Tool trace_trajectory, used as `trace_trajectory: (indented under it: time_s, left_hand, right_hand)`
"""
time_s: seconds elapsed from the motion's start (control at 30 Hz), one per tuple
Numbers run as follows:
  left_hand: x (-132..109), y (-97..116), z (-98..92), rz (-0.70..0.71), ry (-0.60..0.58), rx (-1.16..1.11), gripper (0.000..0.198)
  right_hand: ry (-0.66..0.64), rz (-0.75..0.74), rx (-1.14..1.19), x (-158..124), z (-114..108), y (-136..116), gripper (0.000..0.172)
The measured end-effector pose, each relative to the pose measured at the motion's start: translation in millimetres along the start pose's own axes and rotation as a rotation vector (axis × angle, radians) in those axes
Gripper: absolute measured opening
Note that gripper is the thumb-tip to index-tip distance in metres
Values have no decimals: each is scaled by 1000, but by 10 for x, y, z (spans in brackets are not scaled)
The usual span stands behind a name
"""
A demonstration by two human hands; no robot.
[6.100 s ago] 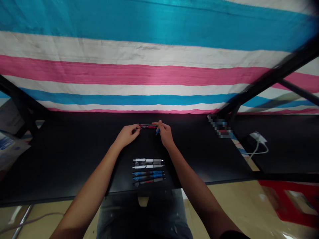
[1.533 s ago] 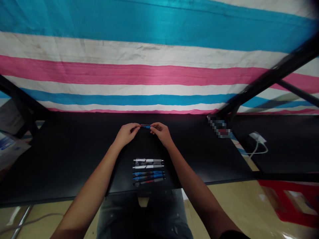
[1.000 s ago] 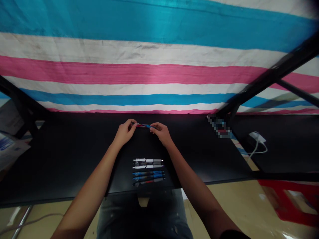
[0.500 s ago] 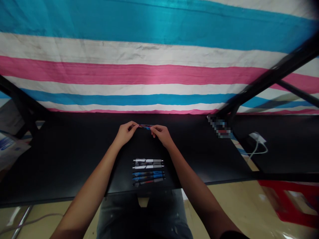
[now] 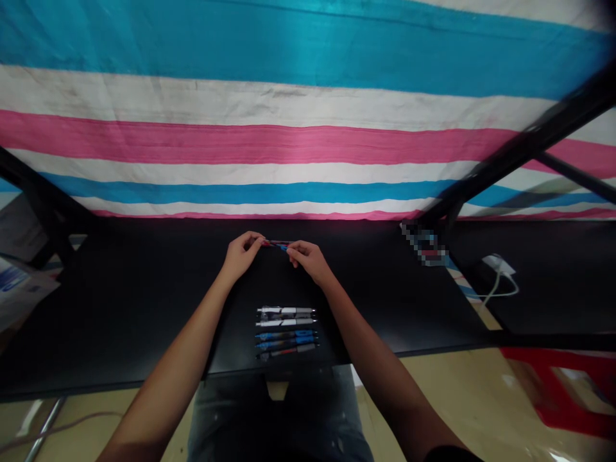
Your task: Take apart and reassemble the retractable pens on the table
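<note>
Near the back of the black table, my left hand (image 5: 241,255) closes its thumb and fingers on the left end of a small group of slim pens (image 5: 274,244) with red, dark and blue parts. My right hand (image 5: 308,258) pinches the right end of the same pens. The fingers cover both ends, so their number cannot be made out. Closer to my body lies a row of click pens, parallel and side by side: white pens (image 5: 283,323) at the back, blue pens (image 5: 289,335) in the middle, and a dark grey pen (image 5: 289,351) nearest me.
The black table (image 5: 144,289) ends in front of my legs. Behind it hangs a striped sheet (image 5: 289,144). A pixelated item (image 5: 426,245) lies at the right, and a white cable (image 5: 510,292) rests beyond. Black frame bars (image 5: 500,157) slant on both sides. A red stool (image 5: 553,391) stands lower right.
Both hands have shifted slightly left with the pens. The held pens have turned a little between the fingers, showing more red at the left end. The row has not moved.
</note>
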State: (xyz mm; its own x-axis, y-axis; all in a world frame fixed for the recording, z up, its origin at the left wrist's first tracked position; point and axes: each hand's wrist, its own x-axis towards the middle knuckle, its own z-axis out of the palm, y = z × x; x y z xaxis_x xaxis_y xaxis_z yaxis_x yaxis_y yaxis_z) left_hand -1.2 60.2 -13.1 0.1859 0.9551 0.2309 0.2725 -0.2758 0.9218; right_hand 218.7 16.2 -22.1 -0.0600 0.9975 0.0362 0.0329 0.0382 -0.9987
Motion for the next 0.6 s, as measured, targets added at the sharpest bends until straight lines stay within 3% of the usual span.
trace_trajectory:
  time_s: [0.17,0.27,0.6]
  left_hand:
    - [31,14,16,-195,-19,-422,29]
    - [52,48,16,-240,-10,-638,23]
    - [28,76,10,-283,9,-689,22]
  right_hand:
    - [73,-22,-23,18,-22,-13,35]
    - [88,-20,-1,31,-30,5,32]
    - [97,-12,105,39,-41,47,22]
